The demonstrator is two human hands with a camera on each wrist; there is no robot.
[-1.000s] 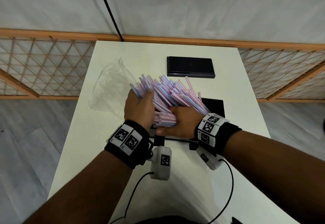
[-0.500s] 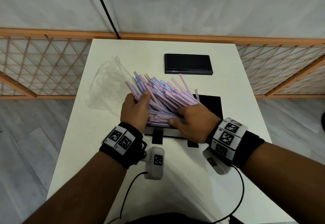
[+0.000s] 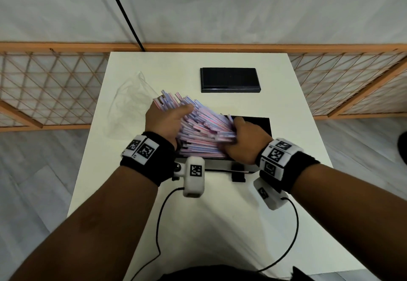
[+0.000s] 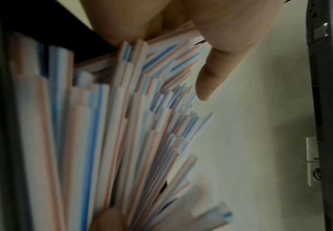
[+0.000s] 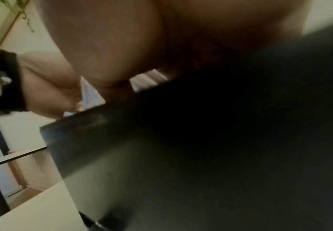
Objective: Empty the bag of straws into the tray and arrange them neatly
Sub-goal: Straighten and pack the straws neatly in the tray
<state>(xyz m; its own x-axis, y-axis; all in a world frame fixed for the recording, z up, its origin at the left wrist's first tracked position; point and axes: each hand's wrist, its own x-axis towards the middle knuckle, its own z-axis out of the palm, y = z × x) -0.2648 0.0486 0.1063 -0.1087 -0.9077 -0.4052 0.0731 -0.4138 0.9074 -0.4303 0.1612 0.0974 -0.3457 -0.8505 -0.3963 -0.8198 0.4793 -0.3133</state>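
Note:
A fanned heap of pink, blue and white striped straws [image 3: 202, 126] lies across the black tray [image 3: 259, 124] in the middle of the white table. My left hand [image 3: 167, 117] grips the left side of the heap, thumb over the top; in the left wrist view the straws [image 4: 122, 125] spread out below my thumb [image 4: 211, 78]. My right hand [image 3: 244, 142] holds the right ends of the straws, fingers curled into them. The right wrist view is blurred, with straw ends [image 5: 147, 81] showing above the tray wall [image 5: 161, 125]. The empty clear bag [image 3: 130, 102] lies to the left.
A black lid or second tray [image 3: 230, 80] lies flat at the back of the table [image 3: 220, 214]. A black clasp [image 3: 237, 171] sticks out from the tray's near edge. Cables run from my wrist cameras across the near table. A wooden lattice rail stands behind the table.
My right hand has slid from the near side of the heap to its right ends. The straws lie flatter and more sideways over the tray. My left hand stays on the left side.

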